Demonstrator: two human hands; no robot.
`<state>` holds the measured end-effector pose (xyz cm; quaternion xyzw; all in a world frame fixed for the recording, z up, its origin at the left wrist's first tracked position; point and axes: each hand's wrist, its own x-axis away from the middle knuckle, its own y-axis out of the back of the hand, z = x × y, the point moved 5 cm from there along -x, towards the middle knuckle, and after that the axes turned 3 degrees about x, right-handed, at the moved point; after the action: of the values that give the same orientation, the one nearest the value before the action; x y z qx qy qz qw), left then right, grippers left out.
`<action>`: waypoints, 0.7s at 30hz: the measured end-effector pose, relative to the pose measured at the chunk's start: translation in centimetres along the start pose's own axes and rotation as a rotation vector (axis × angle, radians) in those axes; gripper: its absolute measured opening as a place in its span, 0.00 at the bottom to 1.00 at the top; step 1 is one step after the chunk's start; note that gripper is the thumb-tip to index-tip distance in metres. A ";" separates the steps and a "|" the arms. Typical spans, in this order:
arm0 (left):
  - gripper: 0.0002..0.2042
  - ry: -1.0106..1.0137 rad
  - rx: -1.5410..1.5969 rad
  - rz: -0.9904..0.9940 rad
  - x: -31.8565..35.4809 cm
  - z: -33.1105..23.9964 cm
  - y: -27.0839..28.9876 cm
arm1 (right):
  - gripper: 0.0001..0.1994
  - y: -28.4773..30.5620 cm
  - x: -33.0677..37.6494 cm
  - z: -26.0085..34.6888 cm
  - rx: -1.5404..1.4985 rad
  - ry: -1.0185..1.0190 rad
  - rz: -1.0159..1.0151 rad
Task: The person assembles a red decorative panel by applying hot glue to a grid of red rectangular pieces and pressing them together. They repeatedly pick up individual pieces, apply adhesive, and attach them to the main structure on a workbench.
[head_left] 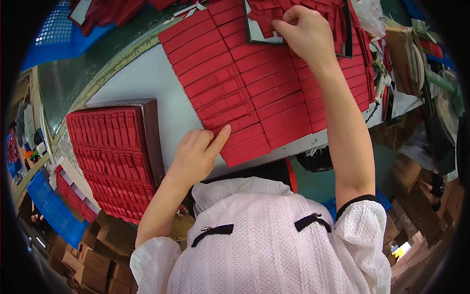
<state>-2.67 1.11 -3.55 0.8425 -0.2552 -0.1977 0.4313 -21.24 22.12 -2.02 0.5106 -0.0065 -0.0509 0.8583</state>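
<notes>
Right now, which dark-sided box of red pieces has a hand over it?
The far box, under the right hand: its red pieces lie jumbled, whereas the left box holds neat rows with no hand over it.

strips (274, 93) lie under, ahead and right of the left fingers (220, 140), on a table (169, 117); a box (153, 134) stands left of them. under the right fingers (289, 30), loose pieces (267, 27) lie in a tray (256, 33) atop the strips.
</notes>
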 end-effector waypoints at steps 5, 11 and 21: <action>0.17 0.089 0.193 -0.135 -1.0 -0.4 1.5 | 0.07 3.0 1.4 -1.9 -0.289 0.040 0.135; 0.12 0.428 1.024 -0.357 -6.6 -0.5 2.8 | 0.05 5.2 6.3 -0.1 -0.808 -0.069 0.450; 0.04 0.399 0.639 -0.136 -1.4 -1.6 1.4 | 0.05 1.5 15.1 1.0 -0.809 -0.138 0.618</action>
<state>-3.25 2.26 -1.30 0.9714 -0.1585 0.0317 0.1739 -6.17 20.54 -0.82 0.1075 -0.1934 0.1730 0.9597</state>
